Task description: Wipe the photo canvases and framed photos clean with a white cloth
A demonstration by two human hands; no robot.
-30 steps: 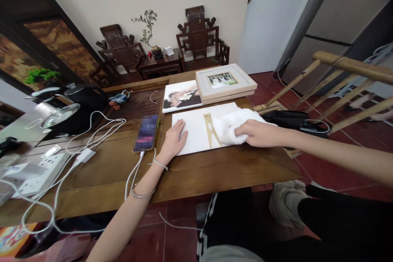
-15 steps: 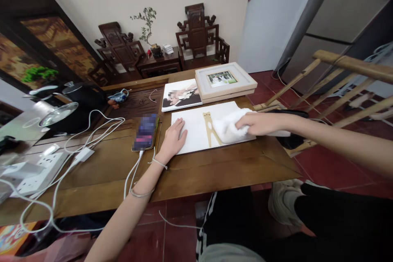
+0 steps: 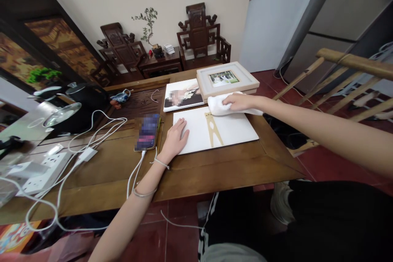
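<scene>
A white board (image 3: 233, 127) with a tan wooden stand strip lies face down on the wooden table (image 3: 196, 172). My left hand (image 3: 175, 140) rests flat on its left edge, fingers spread. My right hand (image 3: 239, 100) presses a white cloth (image 3: 216, 105) onto the board's far edge, fingers curled over the cloth. Just beyond the cloth sits a stack of pale picture frames (image 3: 226, 79), and a photo print (image 3: 183, 95) lies to their left.
A phone (image 3: 147, 132) on a white cable lies left of my left hand. White power strips (image 3: 33, 174) and tangled cables (image 3: 92, 131) cover the table's left side, beside a dark kettle (image 3: 82, 96). A bamboo rack (image 3: 346, 86) stands at right. Carved chairs line the far wall.
My right hand has slid the cloth from the board's right part up to its far edge, near the frames. My left hand has stayed put.
</scene>
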